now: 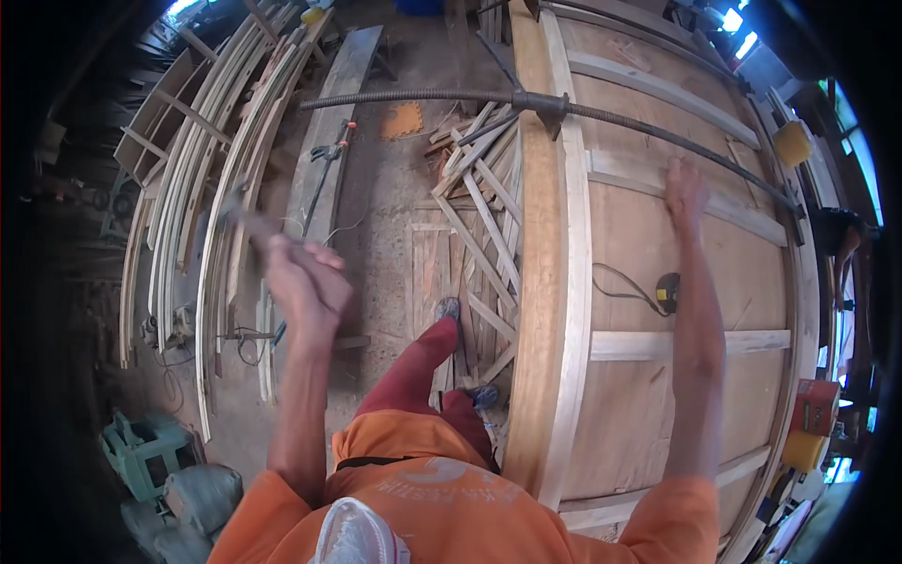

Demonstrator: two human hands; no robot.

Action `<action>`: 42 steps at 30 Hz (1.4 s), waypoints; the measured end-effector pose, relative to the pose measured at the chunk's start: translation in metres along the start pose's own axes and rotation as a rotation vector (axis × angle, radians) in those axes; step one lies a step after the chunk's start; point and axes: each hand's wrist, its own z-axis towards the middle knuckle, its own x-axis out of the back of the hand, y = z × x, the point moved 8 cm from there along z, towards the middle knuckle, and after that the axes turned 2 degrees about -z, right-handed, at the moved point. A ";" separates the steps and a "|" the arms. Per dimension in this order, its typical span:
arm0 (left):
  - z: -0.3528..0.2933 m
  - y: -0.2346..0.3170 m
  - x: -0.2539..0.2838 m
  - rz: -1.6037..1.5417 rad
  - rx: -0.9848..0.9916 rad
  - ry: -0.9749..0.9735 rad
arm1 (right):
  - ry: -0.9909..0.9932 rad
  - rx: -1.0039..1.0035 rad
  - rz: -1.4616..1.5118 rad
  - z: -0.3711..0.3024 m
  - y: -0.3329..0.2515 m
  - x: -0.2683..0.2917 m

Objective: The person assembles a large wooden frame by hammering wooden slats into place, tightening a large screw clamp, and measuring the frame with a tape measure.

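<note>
My left hand is raised on the left, closed round the handle of a hammer, which is smeared by motion. My right hand reaches over a large wooden frame panel and rests at a pale crosspiece. Its fingers are curled together; whatever they hold, if anything, is too small to make out. Below that hand, next to my right forearm, a black and yellow tape measure lies on the panel with a dark strap trailing left.
A long threaded bar clamp spans the panel's far part and juts out left. Scrap battens are heaped on the floor beside the panel. Long strips are stacked at left, near a plank bench. A green machine stands lower left.
</note>
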 end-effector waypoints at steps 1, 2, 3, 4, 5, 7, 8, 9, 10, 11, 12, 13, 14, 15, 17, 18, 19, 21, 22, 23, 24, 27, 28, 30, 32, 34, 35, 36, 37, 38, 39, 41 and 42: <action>-0.005 -0.007 -0.009 -0.008 0.004 -0.007 | -0.034 0.026 -0.020 0.007 0.001 -0.007; -0.020 -0.022 -0.023 0.072 0.021 -0.040 | -0.080 0.051 -0.036 0.006 0.001 -0.014; -0.038 -0.039 -0.038 0.148 0.032 -0.071 | -0.082 0.055 -0.036 0.005 -0.001 -0.014; -0.070 -0.091 -0.066 0.332 0.284 -0.188 | -0.064 0.008 -0.050 0.005 -0.001 -0.013; -0.123 -0.127 -0.121 0.508 0.291 -0.685 | -0.056 -0.030 -0.047 0.001 -0.014 -0.017; -0.123 -0.121 -0.133 0.492 0.386 -0.703 | 0.038 0.037 -0.109 -0.001 0.031 -0.014; -0.120 -0.116 -0.127 0.504 0.495 -0.683 | 0.089 0.108 -0.151 -0.013 0.030 -0.009; -0.117 -0.111 -0.121 0.518 0.604 -0.661 | 0.090 0.091 -0.157 -0.009 0.033 -0.010; -0.118 -0.104 -0.099 0.542 0.713 -0.596 | 0.053 0.083 -0.047 -0.013 -0.004 -0.007; -0.109 -0.089 -0.088 0.549 0.629 -0.515 | 0.043 0.061 0.045 -0.009 -0.022 0.001; -0.113 -0.072 -0.078 0.551 0.535 -0.463 | 0.069 0.034 0.038 -0.015 -0.010 0.012; -0.109 -0.063 -0.070 0.531 0.502 -0.405 | 0.073 0.033 0.007 -0.009 -0.003 0.012; -0.106 -0.052 -0.058 0.513 0.463 -0.331 | 0.069 0.040 -0.010 -0.007 -0.006 0.009; -0.108 -0.046 -0.058 0.517 0.458 -0.346 | 0.081 0.030 -0.012 -0.004 -0.004 0.011; -0.116 -0.018 -0.063 0.586 0.334 -0.358 | 0.068 0.071 0.046 -0.004 -0.013 0.009; -0.124 -0.014 -0.075 0.586 0.334 -0.372 | 0.076 0.062 0.038 -0.001 -0.012 0.011; -0.135 -0.014 -0.095 0.622 0.281 -0.452 | 0.062 0.077 -0.008 0.001 -0.007 0.008; -0.149 -0.023 -0.137 0.671 0.209 -0.663 | 0.171 0.147 -0.093 -0.008 0.010 0.012; -0.148 -0.033 -0.154 0.658 0.224 -0.727 | 0.295 0.211 -0.135 -0.015 0.010 0.014; -0.152 -0.044 -0.178 0.682 0.188 -0.889 | 0.084 0.325 -0.305 -0.008 0.011 -0.004; -0.152 -0.053 -0.198 0.710 0.134 -1.027 | 0.097 0.114 0.007 -0.004 0.000 -0.004; -0.153 -0.101 -0.259 0.625 0.238 -1.304 | -0.015 0.026 -0.006 -0.002 0.010 -0.014; -0.147 -0.112 -0.271 0.633 0.240 -1.367 | 0.010 0.039 0.112 -0.005 -0.008 -0.007; -0.142 -0.148 -0.299 0.587 0.219 -1.526 | -0.073 -0.054 0.123 -0.006 0.007 0.003; -0.144 -0.153 -0.326 0.542 0.068 -1.674 | -0.170 -0.137 0.169 -0.021 0.012 0.010; -0.132 -0.167 -0.346 0.548 0.123 -1.781 | 0.237 -0.167 0.457 -0.051 -0.002 0.057; -0.126 -0.170 -0.354 0.592 0.095 -1.814 | 0.252 -0.327 0.702 -0.076 -0.009 0.066; -0.126 -0.174 -0.357 0.632 0.073 -1.843 | 0.264 -0.492 0.940 -0.105 -0.021 0.084; -0.125 -0.184 -0.358 0.701 0.113 -1.867 | 0.224 -0.590 1.258 -0.119 -0.058 0.101; -0.128 -0.190 -0.358 0.724 0.139 -1.862 | 0.184 -0.691 1.574 -0.127 -0.094 0.119; -0.144 -0.190 -0.355 0.646 0.121 -1.904 | 0.247 -0.738 1.577 -0.140 -0.106 0.135; -0.171 -0.195 -0.335 0.547 0.104 -1.986 | 0.278 -0.917 1.273 -0.160 -0.111 0.146; -0.181 -0.198 -0.323 0.503 0.115 -2.045 | 0.242 -1.016 0.941 -0.172 -0.104 0.158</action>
